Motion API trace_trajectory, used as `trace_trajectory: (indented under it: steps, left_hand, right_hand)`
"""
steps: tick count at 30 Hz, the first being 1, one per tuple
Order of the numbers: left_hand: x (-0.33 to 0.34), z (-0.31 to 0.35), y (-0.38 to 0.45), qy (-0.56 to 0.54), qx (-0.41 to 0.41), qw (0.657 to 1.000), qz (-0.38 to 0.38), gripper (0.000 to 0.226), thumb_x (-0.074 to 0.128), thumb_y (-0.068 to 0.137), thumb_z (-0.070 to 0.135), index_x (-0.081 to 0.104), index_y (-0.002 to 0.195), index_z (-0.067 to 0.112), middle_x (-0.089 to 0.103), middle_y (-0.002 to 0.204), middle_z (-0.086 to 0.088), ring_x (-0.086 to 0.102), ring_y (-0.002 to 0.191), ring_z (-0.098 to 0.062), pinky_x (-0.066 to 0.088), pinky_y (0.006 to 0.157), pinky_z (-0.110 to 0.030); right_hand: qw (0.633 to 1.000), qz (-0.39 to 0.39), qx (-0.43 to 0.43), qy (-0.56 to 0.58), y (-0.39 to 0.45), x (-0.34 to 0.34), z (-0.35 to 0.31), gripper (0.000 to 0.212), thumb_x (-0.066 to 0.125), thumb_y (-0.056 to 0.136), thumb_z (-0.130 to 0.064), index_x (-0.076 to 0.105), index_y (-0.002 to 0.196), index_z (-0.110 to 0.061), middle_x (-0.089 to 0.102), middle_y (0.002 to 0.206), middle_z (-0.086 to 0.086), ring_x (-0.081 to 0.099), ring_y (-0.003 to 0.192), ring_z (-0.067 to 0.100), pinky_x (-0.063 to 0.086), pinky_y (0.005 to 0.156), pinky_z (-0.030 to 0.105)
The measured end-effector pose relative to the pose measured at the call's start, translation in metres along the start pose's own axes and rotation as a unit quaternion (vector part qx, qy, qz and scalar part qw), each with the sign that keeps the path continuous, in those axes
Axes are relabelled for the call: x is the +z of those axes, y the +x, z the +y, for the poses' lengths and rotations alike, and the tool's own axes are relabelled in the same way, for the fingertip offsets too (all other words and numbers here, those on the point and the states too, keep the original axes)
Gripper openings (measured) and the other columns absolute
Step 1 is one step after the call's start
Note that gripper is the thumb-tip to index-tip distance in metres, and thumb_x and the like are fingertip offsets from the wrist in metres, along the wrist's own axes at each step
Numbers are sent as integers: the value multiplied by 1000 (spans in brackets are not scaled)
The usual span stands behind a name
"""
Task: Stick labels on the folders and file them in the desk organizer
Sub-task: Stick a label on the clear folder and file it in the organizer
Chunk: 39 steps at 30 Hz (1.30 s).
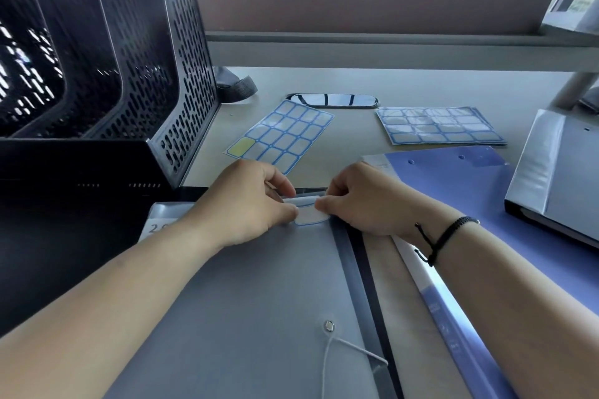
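Note:
A grey folder with a string clasp lies flat in front of me. Near its far edge sits a white label with a blue border. My left hand pinches the label's left end and my right hand pinches its right end, fingers curled. A blue folder lies to the right, and a grey binder rests beyond it. The black perforated desk organizer stands at the left.
Two label sheets lie on the desk beyond my hands: one with one label peeled off, another to the right. A cable slot sits behind them. A partition wall closes the back, and a strap lies beside the organizer.

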<state>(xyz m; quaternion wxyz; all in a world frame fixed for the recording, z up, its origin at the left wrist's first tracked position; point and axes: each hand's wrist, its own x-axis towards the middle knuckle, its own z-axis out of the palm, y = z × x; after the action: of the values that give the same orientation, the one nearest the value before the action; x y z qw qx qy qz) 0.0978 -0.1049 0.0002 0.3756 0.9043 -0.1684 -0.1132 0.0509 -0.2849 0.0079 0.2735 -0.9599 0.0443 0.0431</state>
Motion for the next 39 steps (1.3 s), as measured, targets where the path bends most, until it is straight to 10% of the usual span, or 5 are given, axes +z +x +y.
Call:
trace_trajectory:
  steps: [28, 39]
  left_hand:
    - [1, -6, 0, 71, 62, 996, 6, 9, 82, 74, 30, 74, 74, 33, 65, 64, 11, 54, 52, 2, 39, 48, -12]
    - [-6, 4, -15, 286, 174, 942, -19, 18, 62, 87, 41, 76, 98, 42, 59, 119, 26, 53, 86, 3, 37, 73, -25]
  right_hand:
    - [999, 31, 23, -27, -2, 6, -5, 33, 69, 80, -29, 67, 73, 3, 67, 84, 20, 50, 66, 21, 48, 56, 33]
    - [998, 18, -45, -47, -10, -7, 5, 16, 66, 85, -20, 71, 97, -30, 58, 88, -11, 54, 87, 12, 42, 65, 16]
